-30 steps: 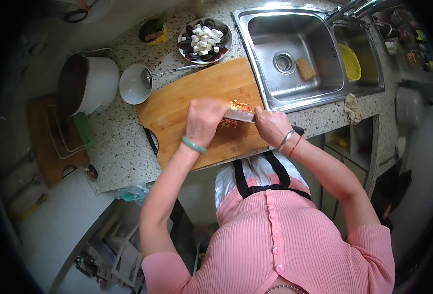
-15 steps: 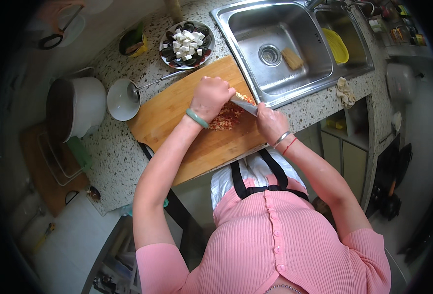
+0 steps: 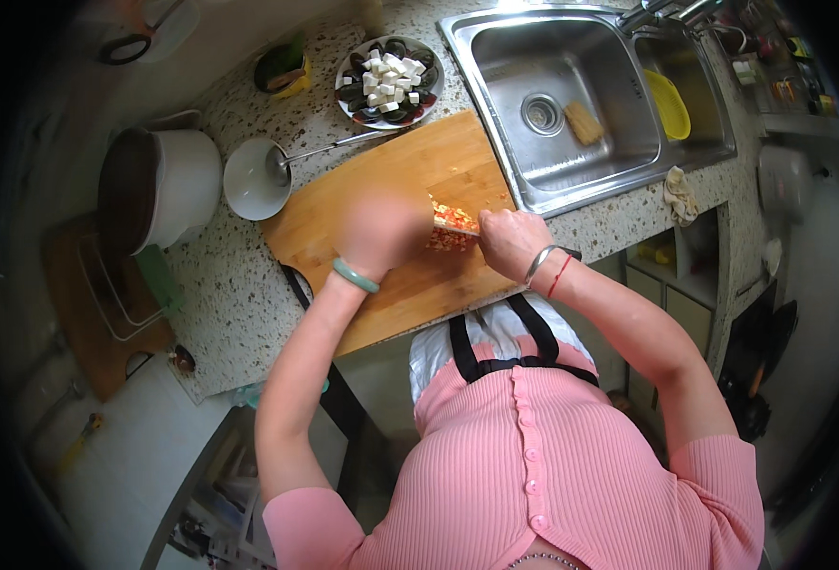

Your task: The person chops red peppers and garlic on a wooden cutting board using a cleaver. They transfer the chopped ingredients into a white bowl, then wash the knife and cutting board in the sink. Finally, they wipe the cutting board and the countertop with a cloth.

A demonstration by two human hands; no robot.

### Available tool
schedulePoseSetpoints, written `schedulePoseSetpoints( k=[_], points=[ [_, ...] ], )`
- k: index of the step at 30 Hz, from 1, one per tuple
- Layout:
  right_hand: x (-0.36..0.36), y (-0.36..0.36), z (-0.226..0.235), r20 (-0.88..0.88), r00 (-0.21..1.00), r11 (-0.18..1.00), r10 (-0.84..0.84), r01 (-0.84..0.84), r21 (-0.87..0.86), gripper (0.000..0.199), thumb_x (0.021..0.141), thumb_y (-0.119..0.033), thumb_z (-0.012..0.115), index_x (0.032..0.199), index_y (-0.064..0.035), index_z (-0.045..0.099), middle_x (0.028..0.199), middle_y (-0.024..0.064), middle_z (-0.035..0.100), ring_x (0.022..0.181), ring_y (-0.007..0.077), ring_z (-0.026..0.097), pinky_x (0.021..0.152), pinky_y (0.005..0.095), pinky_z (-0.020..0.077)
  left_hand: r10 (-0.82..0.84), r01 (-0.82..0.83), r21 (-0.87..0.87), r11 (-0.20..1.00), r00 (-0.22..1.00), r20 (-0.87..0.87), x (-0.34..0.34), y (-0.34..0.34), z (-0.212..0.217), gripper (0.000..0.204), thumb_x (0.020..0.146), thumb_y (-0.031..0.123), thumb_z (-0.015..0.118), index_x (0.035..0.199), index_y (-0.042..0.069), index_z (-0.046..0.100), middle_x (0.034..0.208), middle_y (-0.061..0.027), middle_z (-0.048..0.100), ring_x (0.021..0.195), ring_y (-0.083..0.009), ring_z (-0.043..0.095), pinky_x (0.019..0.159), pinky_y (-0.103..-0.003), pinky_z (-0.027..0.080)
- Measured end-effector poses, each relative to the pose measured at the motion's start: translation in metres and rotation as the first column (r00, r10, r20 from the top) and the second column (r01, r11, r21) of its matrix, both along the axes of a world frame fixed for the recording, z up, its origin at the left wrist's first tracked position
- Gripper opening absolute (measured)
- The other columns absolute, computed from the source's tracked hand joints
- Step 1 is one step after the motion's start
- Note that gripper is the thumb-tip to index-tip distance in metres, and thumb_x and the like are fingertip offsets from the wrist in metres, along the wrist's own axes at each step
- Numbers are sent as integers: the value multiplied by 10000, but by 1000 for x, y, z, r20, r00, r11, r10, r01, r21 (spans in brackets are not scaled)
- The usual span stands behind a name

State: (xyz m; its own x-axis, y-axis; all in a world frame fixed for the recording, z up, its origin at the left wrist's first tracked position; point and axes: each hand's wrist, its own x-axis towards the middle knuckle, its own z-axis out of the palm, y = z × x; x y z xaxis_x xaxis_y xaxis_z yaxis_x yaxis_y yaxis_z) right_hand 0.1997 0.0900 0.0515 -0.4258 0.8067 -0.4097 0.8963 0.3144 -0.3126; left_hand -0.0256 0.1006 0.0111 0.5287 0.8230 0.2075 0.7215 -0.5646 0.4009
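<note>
My right hand (image 3: 514,243) is closed round the handle of a knife (image 3: 458,231). Its blade lies low among finely chopped red and orange bits, which look like chilli (image 3: 452,215), on a wooden cutting board (image 3: 391,318). At the blade's other end is my left hand (image 3: 381,228), a green bangle on its wrist. That hand is blurred, so its fingers cannot be made out, nor whether they touch the blade. Part of the chopped heap is hidden behind my left hand. A few loose bits lie on the board near the sink.
Beyond the board stands a plate (image 3: 419,119) of white cubes on dark glossy wedges. A ladle (image 3: 329,148) rests in a white bowl (image 3: 253,195), beside a large pot (image 3: 189,185). The steel sink (image 3: 571,195) at right holds a sponge (image 3: 584,123) and a yellow basket (image 3: 668,106).
My left hand has moved left and nearer to me over the board. The knife has come left and nearer too, its blade lying flatter across the chopped bits. The whole view has shifted slightly.
</note>
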Motion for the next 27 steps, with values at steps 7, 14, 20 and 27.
schedulePoseSetpoints(
  k=[7, 14, 20, 27],
  points=[
    [6, -18, -27, 43, 999, 999, -12, 14, -41, 110, 836, -125, 526, 882, -26, 515, 738, 195, 660, 694, 348, 670, 589, 433, 527, 170, -169, -46, 984, 985, 8, 14, -32, -10, 109, 773, 62, 619, 875, 67, 656, 847, -105, 635, 771, -284, 605, 680, -394, 491],
    [26, -39, 9, -317, 946, 995, -61, 83, 57, 270, 739, -98, 656, 918, -46, 460, 747, 146, 627, 661, 335, 635, 575, 443, 489, 330, -317, -114, 941, 937, 118, 17, -87, 0, 379, 786, 14, 599, 1160, 54, 642, 1142, -161, 630, 1100, -339, 570, 968, -435, 419],
    [48, -51, 2, -369, 928, 993, 61, -21, 112, 280, 698, -104, 691, 877, -68, 479, 765, 98, 591, 739, 279, 609, 666, 388, 454, 44, -47, -382, 923, 999, -16, 79, -112, 52, 836, 854, 478, 583, 1475, 24, 256, 1544, -146, 239, 1447, -260, 186, 1160, -506, 128],
    [63, -57, -4, -396, 898, 974, 194, -127, 189, 282, 717, -199, 724, 791, -96, 472, 733, 65, 539, 708, 264, 566, 662, 365, 426, 60, -38, -318, 947, 996, 60, 112, -100, 32, 947, 812, 624, 502, 1456, -27, 264, 1534, -154, 256, 1441, -270, 198, 1170, -494, 104]
  ],
)
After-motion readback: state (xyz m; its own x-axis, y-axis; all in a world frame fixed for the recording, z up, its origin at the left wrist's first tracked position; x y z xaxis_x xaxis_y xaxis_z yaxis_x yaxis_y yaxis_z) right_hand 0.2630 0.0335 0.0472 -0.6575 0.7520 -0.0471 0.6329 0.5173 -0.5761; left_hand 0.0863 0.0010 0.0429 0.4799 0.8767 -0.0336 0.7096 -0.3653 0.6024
